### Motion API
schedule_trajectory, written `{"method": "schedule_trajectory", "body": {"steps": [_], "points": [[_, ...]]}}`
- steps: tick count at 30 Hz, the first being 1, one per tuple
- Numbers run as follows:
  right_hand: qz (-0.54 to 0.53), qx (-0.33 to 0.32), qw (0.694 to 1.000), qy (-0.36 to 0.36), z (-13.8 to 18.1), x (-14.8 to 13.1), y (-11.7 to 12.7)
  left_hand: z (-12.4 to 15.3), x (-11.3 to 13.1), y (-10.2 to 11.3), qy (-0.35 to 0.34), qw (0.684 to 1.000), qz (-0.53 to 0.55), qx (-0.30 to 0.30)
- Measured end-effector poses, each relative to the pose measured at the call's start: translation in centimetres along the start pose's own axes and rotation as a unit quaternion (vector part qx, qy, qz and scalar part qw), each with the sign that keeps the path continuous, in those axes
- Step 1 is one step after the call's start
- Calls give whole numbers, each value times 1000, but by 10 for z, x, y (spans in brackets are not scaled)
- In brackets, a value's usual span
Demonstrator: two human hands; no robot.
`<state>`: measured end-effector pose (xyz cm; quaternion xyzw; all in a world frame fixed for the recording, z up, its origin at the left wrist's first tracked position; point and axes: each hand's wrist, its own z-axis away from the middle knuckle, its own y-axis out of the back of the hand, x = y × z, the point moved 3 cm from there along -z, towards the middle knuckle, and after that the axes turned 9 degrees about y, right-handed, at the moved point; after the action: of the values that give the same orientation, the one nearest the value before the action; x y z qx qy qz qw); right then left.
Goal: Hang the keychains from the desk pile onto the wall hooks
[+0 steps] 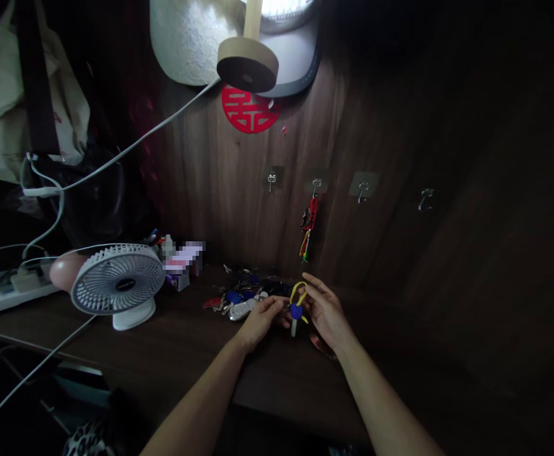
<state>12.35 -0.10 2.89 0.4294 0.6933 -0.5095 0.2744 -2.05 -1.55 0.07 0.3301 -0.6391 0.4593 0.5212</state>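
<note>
Between my hands hangs a yellow cord loop (294, 290) with a round blue key fob (296, 311) and a key (293, 328) below it. My right hand (325, 313) pinches the yellow cord at its right side. From the left, my left hand (260, 320) has thumb and fingers closed together beside the blue fob, on something too small to make out. Just behind my left hand lies a pile of keys and blue fobs (234, 296) with a silver oblong piece (241, 310). Under my right wrist is a dark reddish item (322, 346).
A white fan (120, 285) and a power strip (18, 296) stand at the left. Metal hooks (271, 180) line the wooden wall; one holds a red corded bunch (311, 215). A lamp (247, 63) and caps (186, 44) are above. White cables (153, 130) cross the left side.
</note>
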Motion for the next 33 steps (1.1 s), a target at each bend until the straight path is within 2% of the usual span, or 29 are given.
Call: {"method": "schedule_trajectory", "body": {"steps": [4, 10, 18, 23, 27, 33], "points": [[-1, 20, 1000, -3, -1, -3, 4, -2, -1, 1, 0, 1000, -2, -5], [-2, 32, 999, 42, -8, -12, 4, -5, -4, 4, -4, 1000, -7, 18], [80, 59, 989, 111, -32, -46, 2, -6, -5, 4, -13, 999, -24, 31], [141, 81, 966, 201, -55, -77, -7, -8, -7, 4, -9, 999, -28, 29], [188, 69, 944, 263, -74, -100, -20, -8, -7, 4, -3, 999, -23, 31], [307, 35, 888, 339, -107, -126, -37, -9, -8, 4, -4, 999, -22, 24]]}}
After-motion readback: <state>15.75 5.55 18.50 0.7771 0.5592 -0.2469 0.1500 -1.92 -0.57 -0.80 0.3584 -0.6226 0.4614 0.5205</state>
